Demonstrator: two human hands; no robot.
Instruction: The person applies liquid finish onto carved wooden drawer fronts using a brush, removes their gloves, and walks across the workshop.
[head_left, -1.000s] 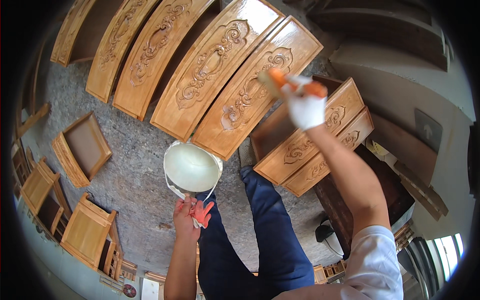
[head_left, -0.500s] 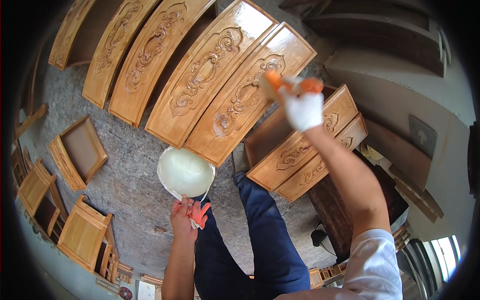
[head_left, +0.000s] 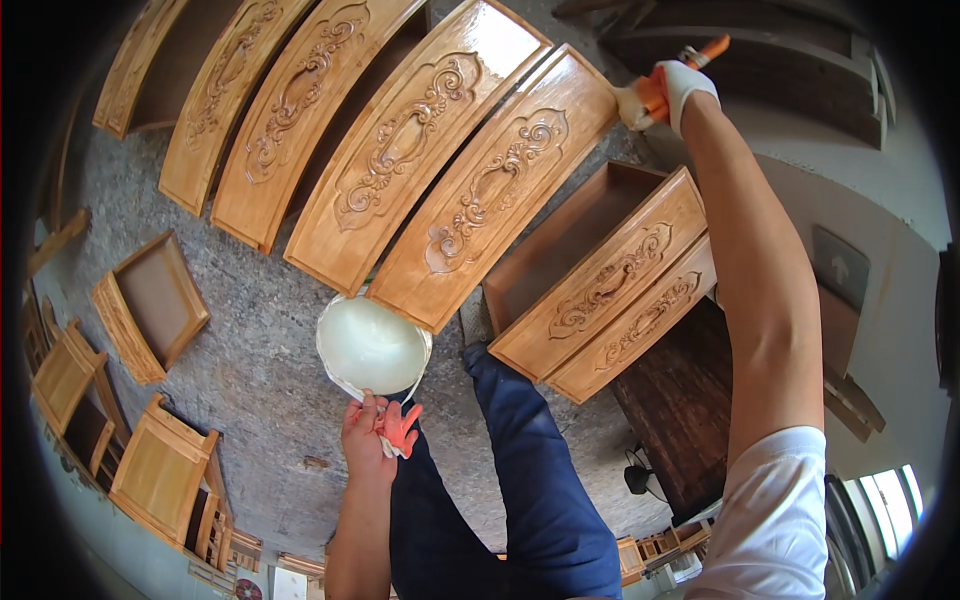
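My right hand (head_left: 688,86), in a white glove, is closed round a wide paintbrush (head_left: 654,94) with an orange handle. Its pale bristles are at the far right end of a carved wooden drawer front (head_left: 572,105); whether they touch it, I cannot tell. Bare, my left hand (head_left: 366,440) grips the near rim of a white bucket (head_left: 342,384) holding a pale, milky liquid. A red-and-white glove (head_left: 400,430) is bunched in the same hand. The bucket is just below the near end of that drawer front. Glossy highlights show on the neighbouring carved front (head_left: 425,130).
More carved drawers (head_left: 300,110) stand in a row to the left. Two others (head_left: 610,290) are at the right, by a dark wooden table (head_left: 680,400). A small drawer (head_left: 150,300) and wooden cabinets (head_left: 165,470) rest on the grey floor (head_left: 270,390) at left.
My right hand has carried the brush from the carved middle of the drawer front up and right to its far end. My left hand and the bucket have stayed nearly still.
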